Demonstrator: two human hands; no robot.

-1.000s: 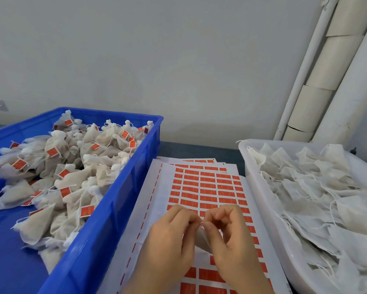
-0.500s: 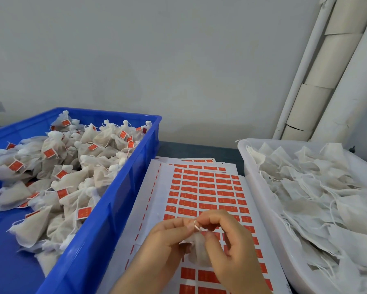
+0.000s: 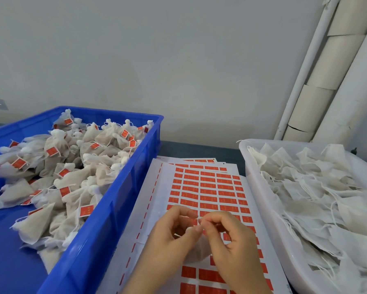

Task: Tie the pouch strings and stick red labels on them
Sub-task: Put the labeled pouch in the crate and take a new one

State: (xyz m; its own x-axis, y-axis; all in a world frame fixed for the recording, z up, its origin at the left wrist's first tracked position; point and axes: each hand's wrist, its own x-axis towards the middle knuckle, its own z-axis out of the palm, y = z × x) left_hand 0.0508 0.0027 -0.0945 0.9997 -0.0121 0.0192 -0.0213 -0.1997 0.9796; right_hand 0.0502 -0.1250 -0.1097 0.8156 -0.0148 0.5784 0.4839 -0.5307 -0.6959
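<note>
Dozens of tied pouches [image 3: 72, 181] sit heaped in the blue crate [image 3: 118, 200] on your left, most of them carrying a small red label near the knotted neck. Just beside the crate's right wall lie the label sheets [image 3: 210, 187], stacked flat on the table, rows of red stickers running up the top one and a dashed red strip down its left margin.

Over the near part of that sheet, your two hands meet. Your left hand [image 3: 169, 236] has its fingers curled in, thumb tip pressed toward the other hand. Your right hand [image 3: 231, 245] is curled too, its fingertips meeting the left thumb, and both are pinching the thin white string [image 3: 177, 236]. The pouch [image 3: 197, 249] you're working on hangs just under that pinch, tucked between your palms and above the stickers. I can't see whether the knot is made.

On your right stands the white tub [image 3: 263, 200], touching the edge of the sheets, piled with loose flat pouches [image 3: 326, 198], their strings trailing. Behind it, white pipes [image 3: 326, 81] lean up the grey wall.
</note>
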